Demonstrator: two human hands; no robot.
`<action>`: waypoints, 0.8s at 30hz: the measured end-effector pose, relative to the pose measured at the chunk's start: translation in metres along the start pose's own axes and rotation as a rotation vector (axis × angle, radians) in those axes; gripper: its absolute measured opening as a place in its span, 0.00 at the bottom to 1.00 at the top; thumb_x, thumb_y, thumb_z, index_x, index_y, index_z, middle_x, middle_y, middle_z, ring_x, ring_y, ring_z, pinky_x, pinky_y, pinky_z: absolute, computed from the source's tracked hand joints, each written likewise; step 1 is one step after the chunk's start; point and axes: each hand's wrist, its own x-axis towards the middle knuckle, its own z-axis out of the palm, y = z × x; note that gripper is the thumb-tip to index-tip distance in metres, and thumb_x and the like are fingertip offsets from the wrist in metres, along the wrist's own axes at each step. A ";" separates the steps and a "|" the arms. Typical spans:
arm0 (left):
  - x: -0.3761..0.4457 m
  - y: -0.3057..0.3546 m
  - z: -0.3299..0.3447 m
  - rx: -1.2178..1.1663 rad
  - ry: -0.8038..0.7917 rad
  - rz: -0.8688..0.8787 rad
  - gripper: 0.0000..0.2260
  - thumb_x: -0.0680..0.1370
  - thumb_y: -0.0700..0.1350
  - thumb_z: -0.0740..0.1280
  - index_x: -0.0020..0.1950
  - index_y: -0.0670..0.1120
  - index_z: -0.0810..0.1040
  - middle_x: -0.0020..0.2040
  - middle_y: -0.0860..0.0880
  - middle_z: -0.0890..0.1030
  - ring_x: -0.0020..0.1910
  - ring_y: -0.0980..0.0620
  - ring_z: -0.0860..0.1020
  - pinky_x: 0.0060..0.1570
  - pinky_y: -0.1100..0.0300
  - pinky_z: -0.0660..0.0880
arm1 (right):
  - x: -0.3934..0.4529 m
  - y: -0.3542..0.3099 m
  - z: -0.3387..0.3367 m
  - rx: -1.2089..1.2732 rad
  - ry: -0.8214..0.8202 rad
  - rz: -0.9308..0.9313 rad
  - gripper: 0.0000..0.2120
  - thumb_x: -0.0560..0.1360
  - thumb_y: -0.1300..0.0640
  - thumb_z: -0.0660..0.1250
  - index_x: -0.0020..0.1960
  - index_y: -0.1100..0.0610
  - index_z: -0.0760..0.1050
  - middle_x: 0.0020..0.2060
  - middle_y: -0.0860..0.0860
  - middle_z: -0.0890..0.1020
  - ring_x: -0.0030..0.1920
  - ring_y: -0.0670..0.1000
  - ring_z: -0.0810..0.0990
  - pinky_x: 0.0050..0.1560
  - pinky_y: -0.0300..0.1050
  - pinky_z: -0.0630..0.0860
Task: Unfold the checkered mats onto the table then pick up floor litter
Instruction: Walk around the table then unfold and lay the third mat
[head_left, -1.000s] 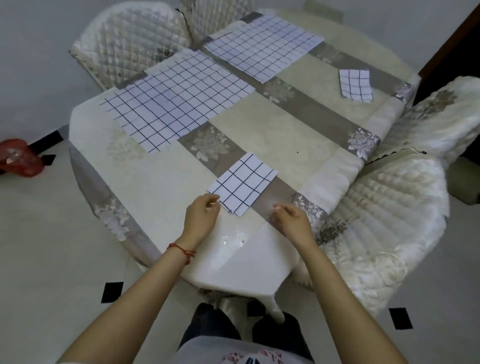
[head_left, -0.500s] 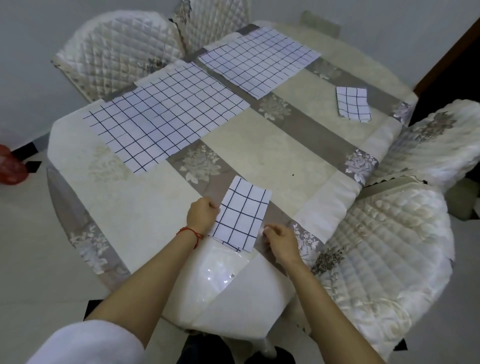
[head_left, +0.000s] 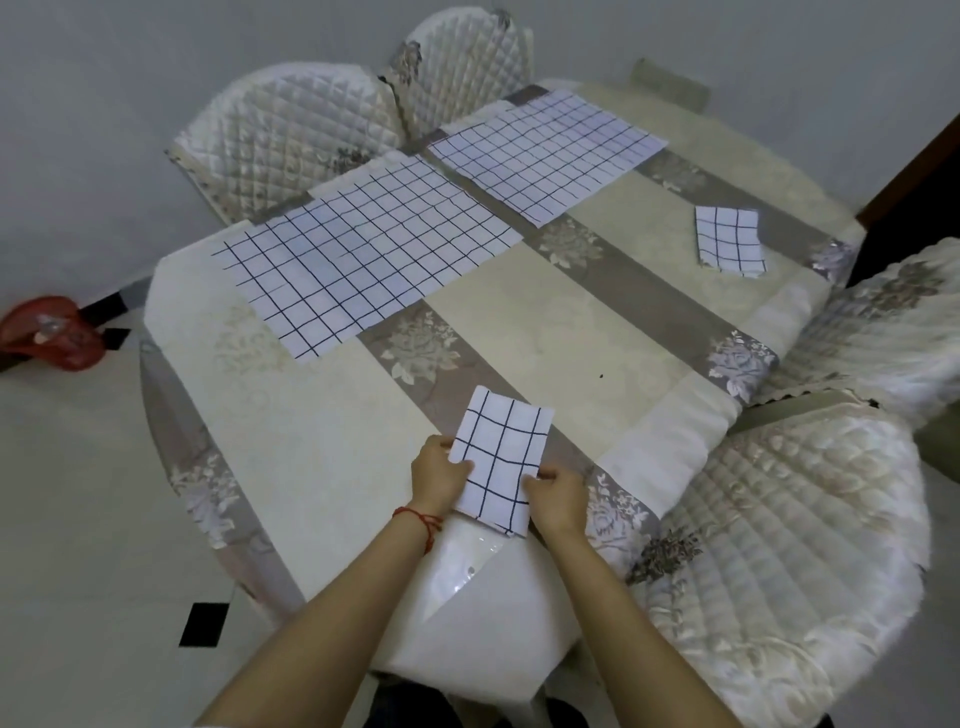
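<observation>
Two unfolded checkered mats (head_left: 363, 254) (head_left: 545, 150), two folded mats (head_left: 498, 462) (head_left: 729, 241), four quilted chairs (head_left: 291, 130) (head_left: 467, 62) (head_left: 883, 332) (head_left: 779, 545), one table (head_left: 519, 332).

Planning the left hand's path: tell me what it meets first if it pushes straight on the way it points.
The left hand points right, so it meets the folded mat it already pinches; beyond that, probably the right hand.

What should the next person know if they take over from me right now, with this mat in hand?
Left hand pinches the left edge of the folded mat; right hand pinches its right edge, at the near edge of the table.
Done: two unfolded mats lie flat, one at far left, one at far centre.
Left: open the held mat, then the second folded mat at far right.
Floor litter not yet picked up; a red object sits on the floor to the left, unclear what it is.
</observation>
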 end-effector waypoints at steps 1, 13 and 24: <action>-0.002 -0.002 0.001 -0.028 0.002 -0.016 0.16 0.72 0.37 0.67 0.59 0.38 0.73 0.58 0.40 0.79 0.58 0.42 0.76 0.52 0.60 0.69 | -0.001 0.000 -0.002 0.006 0.001 -0.001 0.07 0.72 0.63 0.63 0.36 0.60 0.78 0.32 0.55 0.78 0.35 0.52 0.74 0.33 0.41 0.66; -0.019 0.032 -0.015 -0.027 0.072 0.307 0.25 0.73 0.38 0.66 0.69 0.44 0.65 0.70 0.43 0.67 0.69 0.46 0.65 0.67 0.55 0.62 | -0.023 -0.054 -0.069 -0.252 -0.036 -0.544 0.07 0.76 0.57 0.63 0.50 0.58 0.78 0.41 0.53 0.83 0.43 0.53 0.79 0.44 0.45 0.73; -0.033 0.113 -0.051 -0.131 -0.360 0.529 0.28 0.69 0.42 0.73 0.67 0.48 0.68 0.62 0.52 0.74 0.64 0.58 0.70 0.61 0.63 0.63 | -0.063 -0.110 -0.138 -0.346 -0.227 -0.812 0.05 0.72 0.61 0.68 0.42 0.53 0.81 0.38 0.50 0.85 0.42 0.45 0.80 0.47 0.42 0.76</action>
